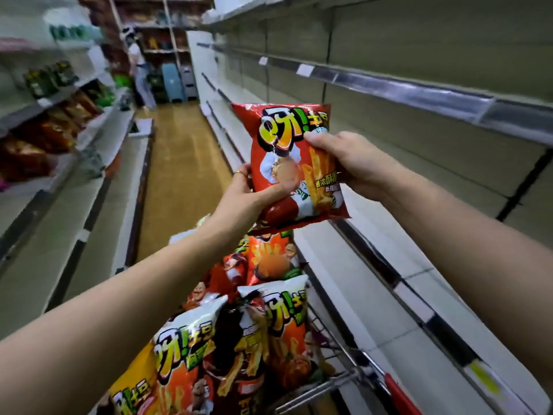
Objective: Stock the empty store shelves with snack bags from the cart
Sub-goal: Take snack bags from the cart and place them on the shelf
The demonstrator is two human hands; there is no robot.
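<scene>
While held upright above the cart [323,384], gripped from both sides: red snack bag [294,163], front facing the camera. Left hand [254,193] curled round its lower left edge, thumb pressed on the front; right hand [350,163] pinching its right edge, thumb on top. Just below, near, more snack bags [209,348] heaped in the cart. To the right, bare shelves [419,94] running far; to the left, stocked shelves [59,115]; far down the aisle, a person [140,76].
</scene>
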